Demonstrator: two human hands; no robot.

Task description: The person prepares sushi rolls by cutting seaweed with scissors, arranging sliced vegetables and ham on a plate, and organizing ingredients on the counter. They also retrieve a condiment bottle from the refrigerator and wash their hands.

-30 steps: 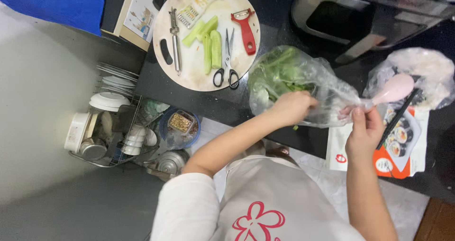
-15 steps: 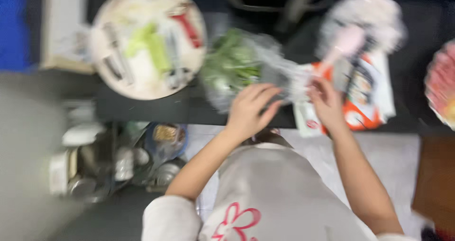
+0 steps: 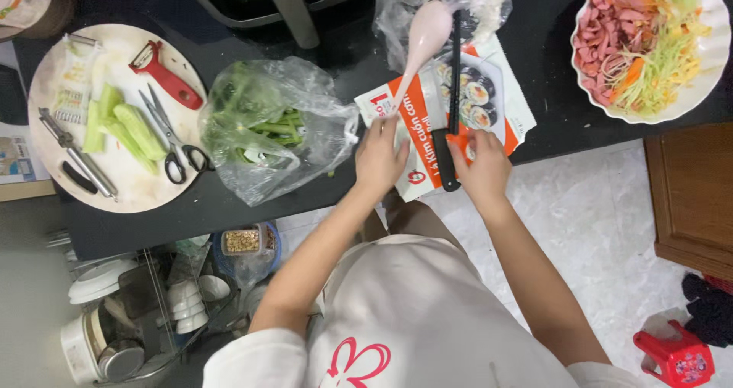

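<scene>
1. Standing at the dark counter (image 3: pixel 534 75), the person has both hands on an orange and white seaweed-sheet packet (image 3: pixel 427 128) that lies flat at the counter's near edge.
2. Left hand (image 3: pixel 379 159), fingers loosely spread and flat, presses the packet's left edge; it grips nothing.
3. Right hand (image 3: pixel 481 167) touches the packet's lower right part, fingers curled beside the handle of a long black knife (image 3: pixel 452 90); I cannot tell whether it grips the handle.
4. That knife lies on the packet pointing toward 12 o'clock, and a pink rice paddle (image 3: pixel 422 41) rests just beside it, leaning toward 11 o'clock.
5. At 9 o'clock from the left hand sits a clear plastic bag of green vegetables (image 3: pixel 267 128), just beside the packet.
6. Farther toward 9 o'clock, a round cutting board (image 3: pixel 145 189) carries cucumber strips (image 3: pixel 126 125), scissors (image 3: pixel 172 140) and a red peeler (image 3: pixel 164 75).
7. At 2 o'clock from the right hand, well apart, a white scalloped plate (image 3: pixel 714 52) holds sliced sausage and shredded vegetables.
</scene>
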